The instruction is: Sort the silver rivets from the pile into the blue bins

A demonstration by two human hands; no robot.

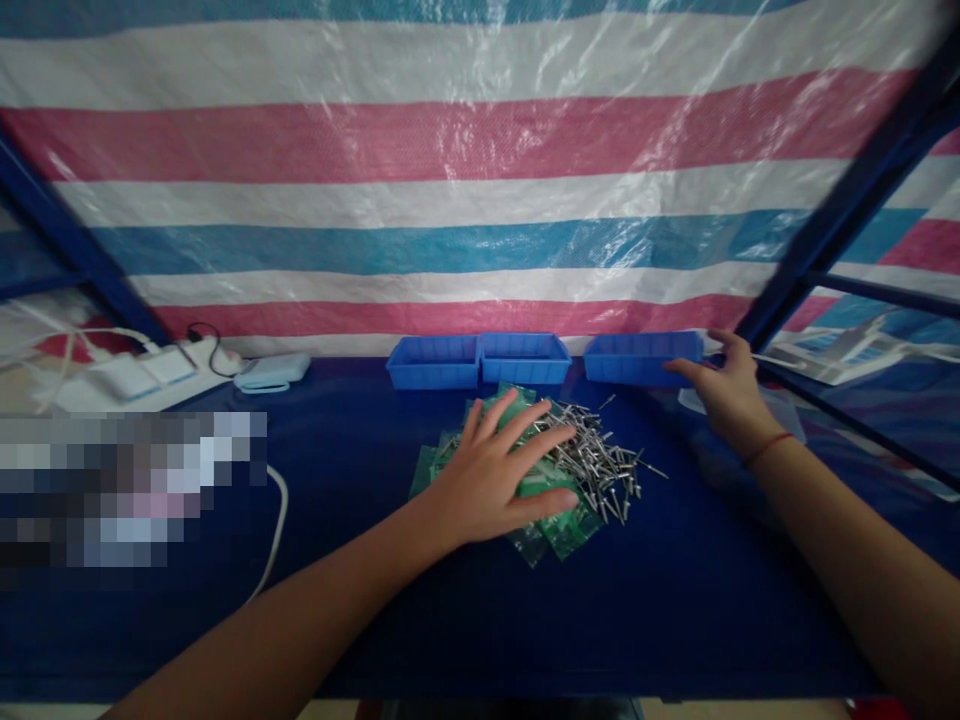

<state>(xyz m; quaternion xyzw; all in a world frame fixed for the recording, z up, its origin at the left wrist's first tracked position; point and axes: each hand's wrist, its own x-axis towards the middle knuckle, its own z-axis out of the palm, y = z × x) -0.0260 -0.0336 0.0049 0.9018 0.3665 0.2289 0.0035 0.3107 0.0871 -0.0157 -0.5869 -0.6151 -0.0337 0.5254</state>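
Observation:
My left hand point(499, 470) lies spread, palm down, over green-tinted clear plastic bags point(571, 530) heaped on the blue table. Against the bags' right side spills a loose pile of thin silvery metal pins point(600, 455) that look like blind rivets. At the back right, my right hand point(727, 390) has its thumb and fingers around the right end of a blue plastic bin point(634, 358). Two more blue bins, a left one point(433, 365) and a middle one point(525, 360), stand side by side behind the bags. A clear plastic container point(784, 415) is partly hidden by my right hand.
A white power strip point(150, 375) with plugs and cables lies at the back left, beside a light blue folded item point(272, 372). A white cable point(277, 520) curves over the table point(600, 620). Blue frame posts and a striped sheet point(450, 140) enclose the back.

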